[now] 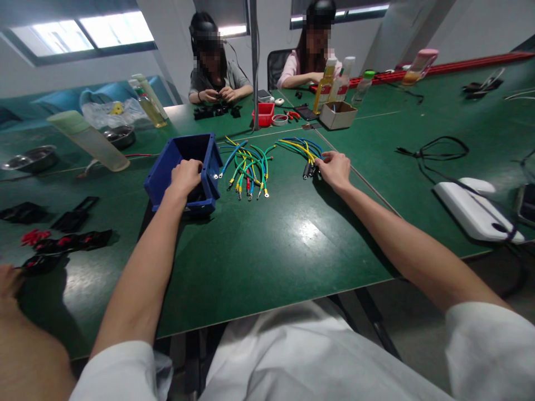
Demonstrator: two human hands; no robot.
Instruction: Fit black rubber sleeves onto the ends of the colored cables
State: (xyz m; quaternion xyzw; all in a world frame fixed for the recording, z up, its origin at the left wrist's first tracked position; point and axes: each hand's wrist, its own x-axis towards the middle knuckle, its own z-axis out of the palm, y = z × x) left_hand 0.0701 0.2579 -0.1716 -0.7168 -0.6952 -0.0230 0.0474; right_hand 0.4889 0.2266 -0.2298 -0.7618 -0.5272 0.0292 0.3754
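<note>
My left hand (186, 177) reaches into the blue bin (157, 177) at the left, by its right wall; its fingertips are hidden inside. My right hand (335, 169) is closed at the black ends of a bundle of yellow, green and blue wires (301, 146); what its fingertips pinch is too small to make out. Between my hands lies a loose pile of green, yellow and blue wires (251, 167) with metal ring ends pointing toward me. One blue wire (232, 158) rests close to the bin's right side.
Across the table sit two people. A red box (263, 115), a cardboard box (337, 115) and bottles stand at the back. Black parts (75, 241) and another person's arm are at the left. A white device (475, 210) with a black cable lies at the right.
</note>
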